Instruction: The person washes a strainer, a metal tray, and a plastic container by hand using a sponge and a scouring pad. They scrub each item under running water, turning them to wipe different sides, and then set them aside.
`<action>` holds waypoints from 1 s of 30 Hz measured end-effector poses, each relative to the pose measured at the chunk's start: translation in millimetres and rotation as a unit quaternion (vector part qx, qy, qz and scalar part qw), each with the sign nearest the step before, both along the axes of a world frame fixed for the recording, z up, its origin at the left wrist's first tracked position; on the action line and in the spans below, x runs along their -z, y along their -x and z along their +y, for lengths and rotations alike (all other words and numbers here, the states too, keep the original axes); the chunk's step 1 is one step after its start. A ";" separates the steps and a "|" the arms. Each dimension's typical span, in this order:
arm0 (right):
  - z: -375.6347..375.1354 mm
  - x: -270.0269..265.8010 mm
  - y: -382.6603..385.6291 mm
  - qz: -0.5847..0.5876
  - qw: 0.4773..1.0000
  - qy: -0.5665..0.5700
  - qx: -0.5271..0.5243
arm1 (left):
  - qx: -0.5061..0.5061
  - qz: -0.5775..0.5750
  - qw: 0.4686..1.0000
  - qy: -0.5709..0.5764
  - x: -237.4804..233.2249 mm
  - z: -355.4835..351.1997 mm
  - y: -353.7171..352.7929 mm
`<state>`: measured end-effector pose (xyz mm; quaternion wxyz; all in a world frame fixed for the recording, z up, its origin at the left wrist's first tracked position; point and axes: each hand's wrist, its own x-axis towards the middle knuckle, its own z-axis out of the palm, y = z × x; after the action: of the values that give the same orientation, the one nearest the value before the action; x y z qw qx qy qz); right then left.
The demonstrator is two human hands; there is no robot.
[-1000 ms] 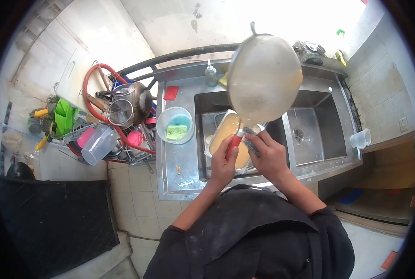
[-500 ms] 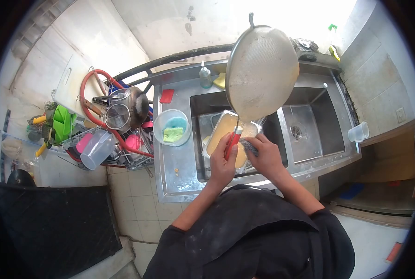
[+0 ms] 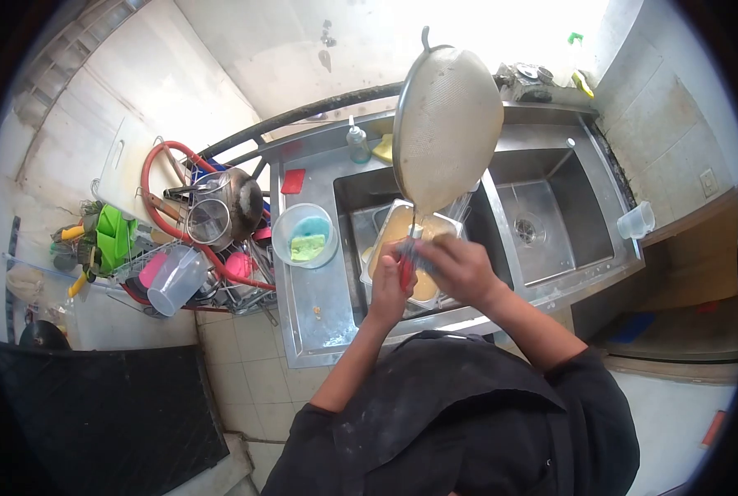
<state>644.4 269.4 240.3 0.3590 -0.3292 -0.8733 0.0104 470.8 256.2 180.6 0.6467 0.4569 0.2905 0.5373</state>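
A large mesh strainer (image 3: 452, 124) stands upright above the left sink basin, its round bowl at the top and a small hook at its far rim. My left hand (image 3: 390, 289) is closed around its red handle (image 3: 406, 274). Pinched in my right hand (image 3: 466, 269) is a grey scouring pad (image 3: 405, 246), pressed against the handle near my left thumb. The right fingers are slightly blurred. Below both hands, a rectangular container (image 3: 396, 225) of cloudy tan liquid sits in the left basin, partly hidden by the hands and strainer.
Left of the basin stands a round tub (image 3: 280, 240) with a green sponge (image 3: 307, 247). A soap bottle (image 3: 358, 142), yellow sponge (image 3: 383, 149) and red cloth (image 3: 293, 181) lie behind. The right basin (image 3: 542, 223) has a drain. A loaded dish rack (image 3: 208, 285) stands at left.
My right hand has moved up and left with the scouring pad, across the red handle. The strainer has shifted slightly left in view and turned a little.
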 end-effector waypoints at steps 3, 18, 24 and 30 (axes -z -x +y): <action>-0.6 -3.7 7.6 0.009 0.999 -0.011 0.044 | -0.039 0.043 0.998 0.032 -9.1 -2.8 -3.7; -4.0 -19.8 -90.3 0.371 0.882 0.281 0.071 | -0.046 0.084 0.987 0.131 49.2 -32.6 40.5; 37.2 133.2 -41.2 0.219 0.713 0.640 0.185 | -0.189 0.080 0.966 0.156 28.8 -54.4 86.9; 88.3 181.6 95.5 0.156 0.866 0.464 0.096 | -0.323 0.080 0.932 0.141 10.4 -88.9 143.2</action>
<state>548.9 357.7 58.7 0.2955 -0.5345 -0.6639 0.4315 327.6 167.2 170.2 0.4705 0.2838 0.5457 0.6327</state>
